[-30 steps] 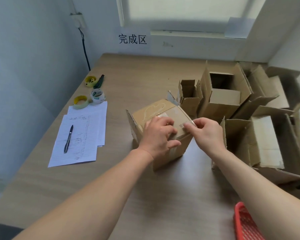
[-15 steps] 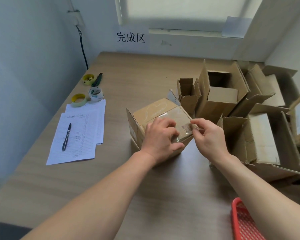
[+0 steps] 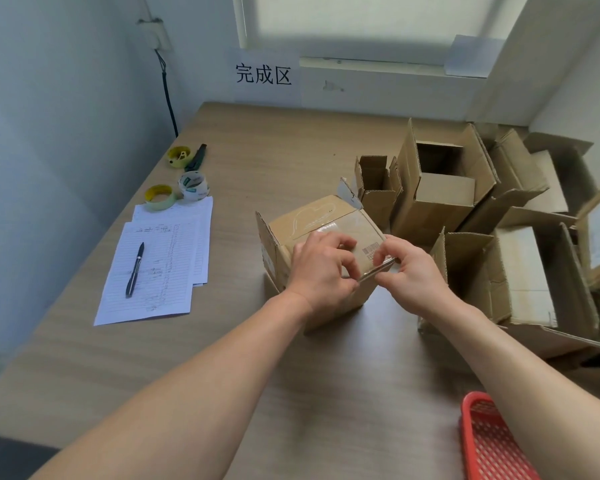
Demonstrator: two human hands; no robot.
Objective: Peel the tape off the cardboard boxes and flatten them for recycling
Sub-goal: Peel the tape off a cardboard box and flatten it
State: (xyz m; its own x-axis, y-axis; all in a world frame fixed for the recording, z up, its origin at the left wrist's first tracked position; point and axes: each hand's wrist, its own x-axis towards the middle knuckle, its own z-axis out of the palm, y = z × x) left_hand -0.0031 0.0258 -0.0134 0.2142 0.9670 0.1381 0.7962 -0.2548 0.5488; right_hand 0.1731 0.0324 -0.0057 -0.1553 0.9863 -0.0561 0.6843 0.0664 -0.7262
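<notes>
Wooden table [image 3: 291, 150]: left hand [image 3: 321, 271] grips cardboard box [image 3: 312, 220]; right hand [image 3: 411, 271] pinches its tape [image 3: 378, 270].

Left hand [image 3: 321, 268] grips the taped box [image 3: 312, 223]; right hand [image 3: 409, 268], at its 3 o'clock, pinches clear tape [image 3: 378, 270].

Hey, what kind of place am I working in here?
Probably a small packing or sorting workstation in an office-like room: a wooden table crowded with opened cardboard boxes, tape rolls beside a handwritten log sheet, and a wall sign marking a "finished area".
</notes>
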